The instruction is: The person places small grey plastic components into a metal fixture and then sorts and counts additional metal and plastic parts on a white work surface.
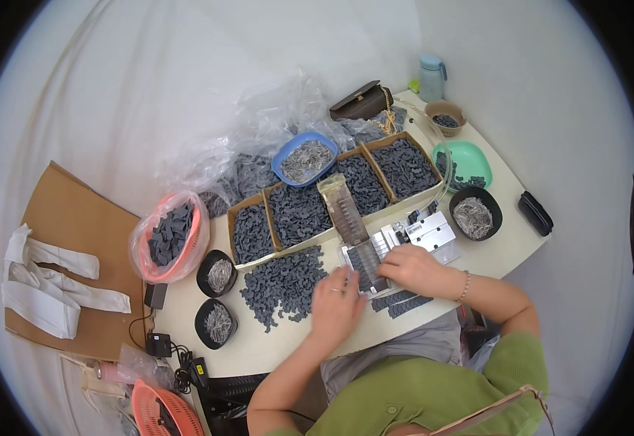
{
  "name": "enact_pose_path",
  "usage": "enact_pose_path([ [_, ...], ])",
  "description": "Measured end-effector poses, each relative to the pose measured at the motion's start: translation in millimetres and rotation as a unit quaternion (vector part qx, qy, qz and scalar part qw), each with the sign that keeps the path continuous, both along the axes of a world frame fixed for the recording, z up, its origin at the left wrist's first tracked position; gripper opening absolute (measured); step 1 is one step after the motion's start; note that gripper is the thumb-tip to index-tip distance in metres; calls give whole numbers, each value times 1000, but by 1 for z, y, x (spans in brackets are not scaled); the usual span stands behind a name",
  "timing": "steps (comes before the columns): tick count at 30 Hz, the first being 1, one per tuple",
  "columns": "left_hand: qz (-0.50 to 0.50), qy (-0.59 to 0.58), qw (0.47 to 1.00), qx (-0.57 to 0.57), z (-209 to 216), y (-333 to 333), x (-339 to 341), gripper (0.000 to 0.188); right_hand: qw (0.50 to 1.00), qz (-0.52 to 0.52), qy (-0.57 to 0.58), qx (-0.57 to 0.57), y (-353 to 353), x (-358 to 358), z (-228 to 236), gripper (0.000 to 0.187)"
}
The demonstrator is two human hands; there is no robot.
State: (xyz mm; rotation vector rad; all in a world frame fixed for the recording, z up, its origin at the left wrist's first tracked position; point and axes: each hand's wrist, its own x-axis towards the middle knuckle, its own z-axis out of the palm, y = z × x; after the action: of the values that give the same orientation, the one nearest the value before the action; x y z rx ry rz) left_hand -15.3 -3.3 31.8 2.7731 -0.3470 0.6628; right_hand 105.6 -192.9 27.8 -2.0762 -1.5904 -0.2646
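My left hand [336, 305] is at the near left side of a metal fixture [347, 254], thumb and fingers apart, its fingertips by the fixture's edge and the loose dark grey pieces. Over the fixture's middle, my right hand [419, 270] has its fingers drawn together, pointing down at the rows; anything pinched there is too small to make out. Grey pieces [365, 263] lie in rows in the fixture. A clear ribbed block [343, 211] leans at its far side. Joined grey strips [404, 304] rest near the table's front edge. Left of my left hand spreads a pile of small grey pieces [284, 285].
Behind the fixture is a divided cardboard tray [279, 253] of grey pieces, with a blue basin [279, 156] of metal pins on its rim. Black bowls [202, 277] stand left, another black bowl [497, 212] right. A green basin [485, 156], bottle [432, 80] and pink basket [204, 236] surround these.
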Motion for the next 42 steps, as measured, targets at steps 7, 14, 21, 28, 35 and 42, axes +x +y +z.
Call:
enact_pose_path([
  [7, 203, -42, 978, 30, 25, 134, -1, 33, 998, 58, -21, -9, 7, 1, -6, 17],
  [14, 311, 134, 941, 15, 14, 247, -11, 9, 998, 30, 27, 38, 39, 64, 29, 17],
  [21, 310, 228, 923, 2, 16, 265, 0, 5, 991, -134, 10, -10, 139, 176, 56, 9],
  [28, 285, 182, 941, -6, 10, 280, -8, 11, 945, -191, -35, -263, 189, 197, 71, 18],
  [35, 381, 188, 900, 98, 22, 268, -13, 18, 957, -166, -45, -235, 196, 205, 52, 18],
  [42, 242, 144, 941, -185, 52, 150, 13, 17, 984, -168, 50, -25, 182, 213, 27, 9],
])
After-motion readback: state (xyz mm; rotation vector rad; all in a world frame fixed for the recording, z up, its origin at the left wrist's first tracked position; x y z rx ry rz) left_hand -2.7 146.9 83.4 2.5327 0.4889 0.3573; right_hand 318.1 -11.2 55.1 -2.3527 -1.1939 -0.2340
